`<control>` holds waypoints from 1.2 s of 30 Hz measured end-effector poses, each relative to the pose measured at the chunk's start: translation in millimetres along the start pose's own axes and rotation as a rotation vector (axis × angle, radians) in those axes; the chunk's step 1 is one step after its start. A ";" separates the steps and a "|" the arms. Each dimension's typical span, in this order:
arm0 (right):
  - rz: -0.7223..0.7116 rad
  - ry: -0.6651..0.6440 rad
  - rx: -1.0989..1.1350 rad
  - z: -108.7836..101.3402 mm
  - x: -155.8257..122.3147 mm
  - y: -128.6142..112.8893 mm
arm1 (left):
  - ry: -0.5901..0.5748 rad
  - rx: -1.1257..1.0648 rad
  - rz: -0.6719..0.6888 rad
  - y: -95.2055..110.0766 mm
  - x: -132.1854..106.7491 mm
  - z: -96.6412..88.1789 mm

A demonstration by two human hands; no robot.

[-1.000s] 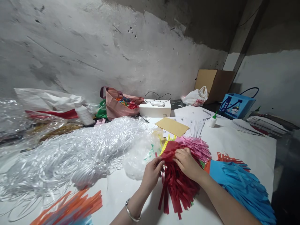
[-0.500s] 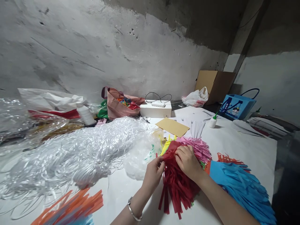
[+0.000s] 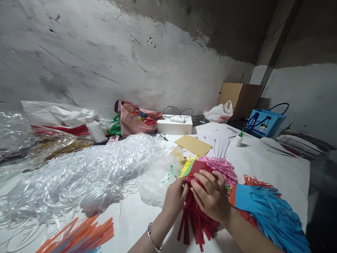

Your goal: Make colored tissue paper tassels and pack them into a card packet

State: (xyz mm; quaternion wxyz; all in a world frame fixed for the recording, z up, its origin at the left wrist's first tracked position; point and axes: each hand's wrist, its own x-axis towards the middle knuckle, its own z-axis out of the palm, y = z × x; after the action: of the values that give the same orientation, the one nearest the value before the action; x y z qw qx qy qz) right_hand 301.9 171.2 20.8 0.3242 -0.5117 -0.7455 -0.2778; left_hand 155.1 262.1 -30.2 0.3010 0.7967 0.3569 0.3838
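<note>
My left hand point(image 3: 176, 195), with a silver bracelet on its wrist, pinches the left edge of a dark red fringed tissue paper point(image 3: 196, 225). Over the same paper, my right hand point(image 3: 210, 195) lies with its fingers spread and slightly bent, touching its upper part; the fingertips' contact is partly hidden. Cut strips of the red paper hang down toward me. Beneath and behind it show pink fringed paper point(image 3: 223, 168) and yellow fringed paper point(image 3: 187, 163). Just right of my right hand lies a blue fringed paper bundle point(image 3: 273, 207), with orange-red fringe at its edges.
A heap of white shiny ribbon point(image 3: 105, 168) and a clear plastic bag point(image 3: 155, 182) lie left. Orange fringe point(image 3: 86, 232) is at front left. Behind are a tan card point(image 3: 193, 144), a green-tipped glue bottle point(image 3: 238, 138), a pink bag point(image 3: 135, 123), a white box point(image 3: 175, 127) and a blue bag point(image 3: 264, 123).
My right hand has shifted slightly down and right, its fingers more spread across the red paper. My left hand keeps its pinch at the edge. The view has tilted a little.
</note>
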 end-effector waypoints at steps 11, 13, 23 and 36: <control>0.024 -0.323 -0.020 39.2 11.4 9.3 | -0.035 0.167 0.065 4.2 2.5 1.5; 0.008 -0.328 -0.019 41.8 10.6 10.7 | -0.039 0.193 0.079 3.9 3.7 2.3; -0.055 -0.460 0.065 35.1 24.6 30.7 | 0.012 0.338 0.136 -0.6 -0.5 4.0; 0.193 -0.645 0.287 27.6 46.0 58.7 | 0.064 0.337 0.312 -3.4 -4.0 9.3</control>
State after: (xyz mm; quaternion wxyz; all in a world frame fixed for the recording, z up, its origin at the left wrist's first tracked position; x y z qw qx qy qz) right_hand 339.4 237.5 43.5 0.1657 -0.5902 -0.7892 0.0373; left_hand 159.8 258.9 -39.2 0.0893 0.8687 0.2979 0.3856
